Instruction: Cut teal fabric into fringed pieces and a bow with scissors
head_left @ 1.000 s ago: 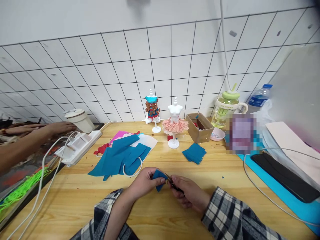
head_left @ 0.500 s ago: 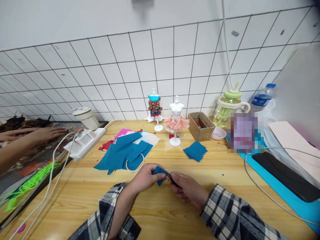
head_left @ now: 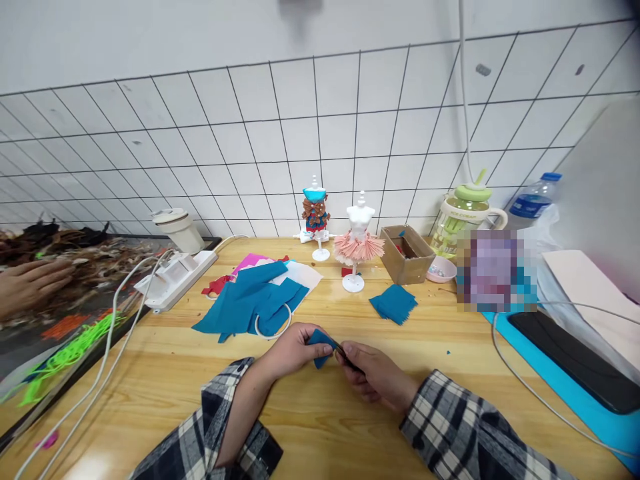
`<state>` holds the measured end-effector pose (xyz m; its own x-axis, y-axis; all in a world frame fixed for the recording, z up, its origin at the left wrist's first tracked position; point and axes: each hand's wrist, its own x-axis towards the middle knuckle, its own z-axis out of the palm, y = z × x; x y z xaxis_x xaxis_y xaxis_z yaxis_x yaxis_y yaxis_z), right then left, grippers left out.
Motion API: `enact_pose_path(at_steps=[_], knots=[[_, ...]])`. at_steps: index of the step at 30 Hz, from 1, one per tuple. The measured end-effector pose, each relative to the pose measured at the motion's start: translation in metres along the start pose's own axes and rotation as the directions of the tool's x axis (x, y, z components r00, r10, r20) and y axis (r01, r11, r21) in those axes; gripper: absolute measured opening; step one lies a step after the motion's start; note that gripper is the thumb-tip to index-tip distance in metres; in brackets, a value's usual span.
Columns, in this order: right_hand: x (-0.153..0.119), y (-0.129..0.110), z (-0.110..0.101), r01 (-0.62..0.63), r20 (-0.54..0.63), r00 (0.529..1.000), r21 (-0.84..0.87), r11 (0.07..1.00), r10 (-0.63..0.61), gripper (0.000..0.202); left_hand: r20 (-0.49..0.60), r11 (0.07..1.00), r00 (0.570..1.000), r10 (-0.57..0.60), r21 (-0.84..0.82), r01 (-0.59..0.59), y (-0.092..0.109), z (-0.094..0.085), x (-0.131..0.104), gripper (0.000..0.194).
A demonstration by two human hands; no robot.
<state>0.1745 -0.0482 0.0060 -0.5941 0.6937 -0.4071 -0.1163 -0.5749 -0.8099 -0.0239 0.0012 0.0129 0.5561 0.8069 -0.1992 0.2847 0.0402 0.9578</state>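
Observation:
My left hand pinches a small folded piece of blue cloth above the middle of the table. Against its right edge is the tip of a slim dark tool, which looks like small scissors; most of it is hidden in my right hand, closed around it. Beyond my hands lies a small stack of blue cloth pieces with jagged edges. Larger blue cloth is heaped to the left, with a white ring on top.
Two miniature dress forms, one in a pink skirt and one in brown and blue, stand behind. A cardboard box, pink dish, drink jug and black phone are rightward. Left are a power strip and another person's hand.
The view has shifted slightly, moving the table things a little rightward in the picture. My hands keep the same hold on the cloth and tool. The other person's hand has drawn back leftward.

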Motion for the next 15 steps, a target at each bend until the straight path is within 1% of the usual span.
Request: enact_pose_path(at_steps=[4, 7, 10, 13, 15], knots=[[-0.0006, 0.0014, 0.0023, 0.004, -0.044, 0.999, -0.031, 1.000, -0.005, 0.046, -0.019, 1.000, 1.000, 0.005, 0.008, -0.005, -0.0004, 0.0010, -0.0003, 0.034], [-0.0008, 0.0011, 0.0035, 0.015, -0.048, 0.999, -0.037, 0.999, -0.017, 0.048, -0.034, 1.000, 0.999, 0.012, 0.012, -0.012, -0.0011, 0.0012, -0.0004, 0.034], [-0.0009, 0.0012, 0.0034, 0.016, -0.052, 0.998, -0.057, 0.998, -0.019, 0.049, -0.021, 1.000, 1.000, 0.010, 0.014, -0.009, -0.0010, 0.0011, -0.0005, 0.032], [0.0000, 0.0036, 0.0027, -0.003, -0.083, 0.997, -0.099, 0.995, -0.005, 0.050, -0.001, 1.000, 1.000, 0.002, 0.016, -0.002, -0.0005, 0.0016, -0.0006, 0.030], [0.0012, 0.0062, 0.0024, 0.000, -0.110, 0.994, -0.122, 0.993, -0.013, 0.050, -0.033, 1.000, 0.999, 0.010, 0.019, -0.010, -0.0003, 0.0027, -0.0006, 0.027]])
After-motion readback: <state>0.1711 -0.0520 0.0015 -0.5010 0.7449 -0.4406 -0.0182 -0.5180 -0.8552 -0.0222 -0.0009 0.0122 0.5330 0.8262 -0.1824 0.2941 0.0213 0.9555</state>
